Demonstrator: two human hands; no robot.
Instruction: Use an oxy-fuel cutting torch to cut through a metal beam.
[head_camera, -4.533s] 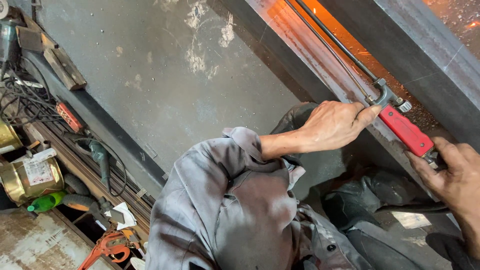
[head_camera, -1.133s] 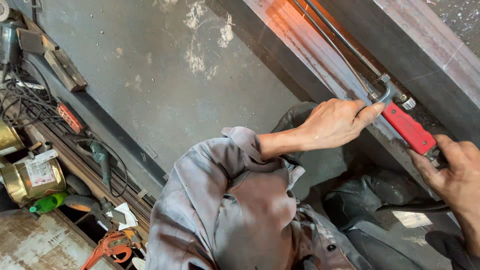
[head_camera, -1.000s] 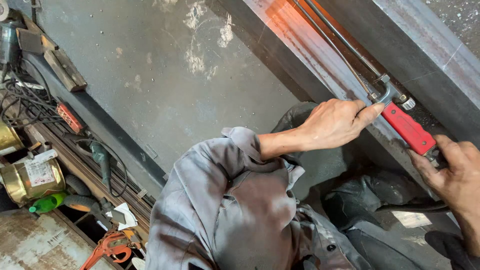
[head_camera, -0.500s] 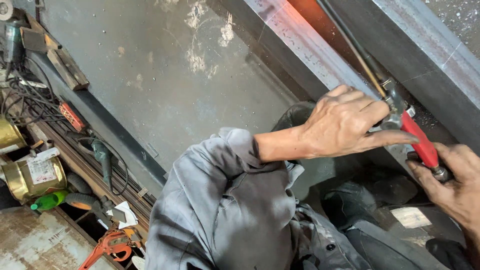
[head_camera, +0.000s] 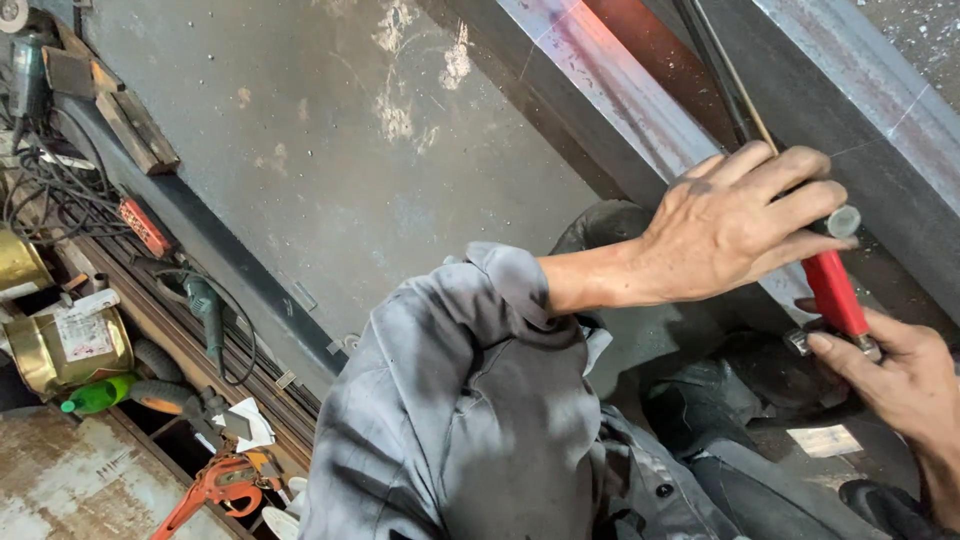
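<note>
— Where is the cutting torch?

— At about 3 o'clock. Its red handle lies along the big steel beam, and its thin tubes run up toward 1 o'clock.

— What is the left hand doing?

— Its grip is wrapped around the top of the red handle, fingers curled over it.

— And the right hand?

— It is at 4 o'clock. Its grip pinches the low end of the handle with thumb and finger.

— What else is there?

— A brass can, a green bottle and orange pliers, all near 8 o'clock.
</note>
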